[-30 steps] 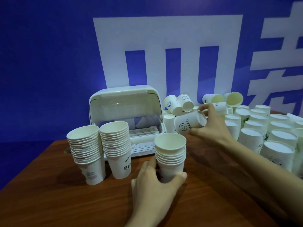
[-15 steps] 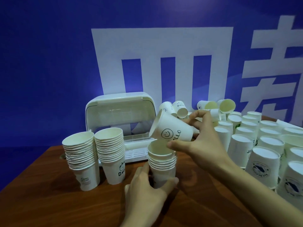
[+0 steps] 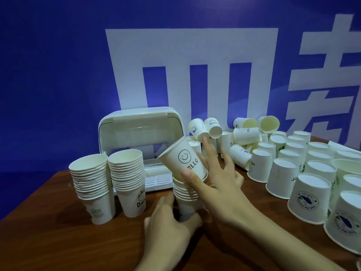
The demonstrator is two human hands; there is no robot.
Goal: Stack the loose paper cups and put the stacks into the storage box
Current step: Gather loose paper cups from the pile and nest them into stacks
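My left hand grips the base of a short stack of white paper cups at the table's middle. My right hand holds a white cup with a smiley face and "HELLO", tilted left, its bottom resting in the top of that stack. Two taller stacks stand upright to the left. The white storage box sits behind them with its clear lid raised. Several loose cups stand upside down on the right, others lie on their sides behind.
The brown wooden table has bare surface at the front left. A blue wall with large white characters rises right behind the box and cups. Upside-down cups crowd the table's right edge.
My right hand carried the smiley cup from the loose pile leftward, turned it upright and lowered it into the top of the stack. My left hand stayed on the stack's base.
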